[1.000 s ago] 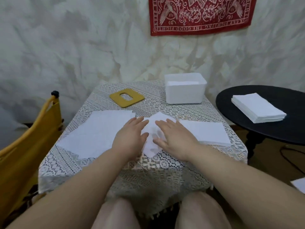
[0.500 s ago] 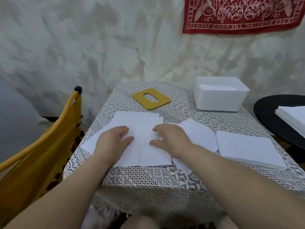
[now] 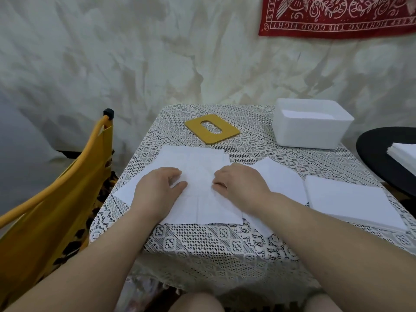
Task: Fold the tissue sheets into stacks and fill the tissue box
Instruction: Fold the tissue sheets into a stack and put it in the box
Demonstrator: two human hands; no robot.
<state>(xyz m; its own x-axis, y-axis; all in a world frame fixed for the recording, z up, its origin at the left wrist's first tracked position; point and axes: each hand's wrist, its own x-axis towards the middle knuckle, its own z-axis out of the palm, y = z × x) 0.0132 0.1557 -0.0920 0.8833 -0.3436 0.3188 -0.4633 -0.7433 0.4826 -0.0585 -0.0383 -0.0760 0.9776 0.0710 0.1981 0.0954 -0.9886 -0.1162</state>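
Note:
Unfolded white tissue sheets [image 3: 198,167] lie spread on the left half of the lace-covered table [image 3: 225,239]. My left hand [image 3: 157,190] rests on them with curled fingers. Just to the right, my right hand [image 3: 238,185] has its fingertips bent onto the top sheet. A folded tissue [image 3: 279,176] lies slanted under my right wrist. A stack of folded tissues [image 3: 351,199] sits at the right. The white tissue box [image 3: 313,131] stands open at the back right with tissue inside. Its yellow slotted lid [image 3: 211,129] lies flat at the back centre.
A yellow chair [image 3: 56,199] stands close against the table's left edge. A round black side table [image 3: 382,154] at the right carries another pile of white tissues [image 3: 403,154]. A red patterned cloth [image 3: 337,16] hangs on the wall behind.
Both hands have moved left from the slanted folded tissue onto the spread sheets, and the view has swung left with them. The fingers of both hands have curled onto the top sheet.

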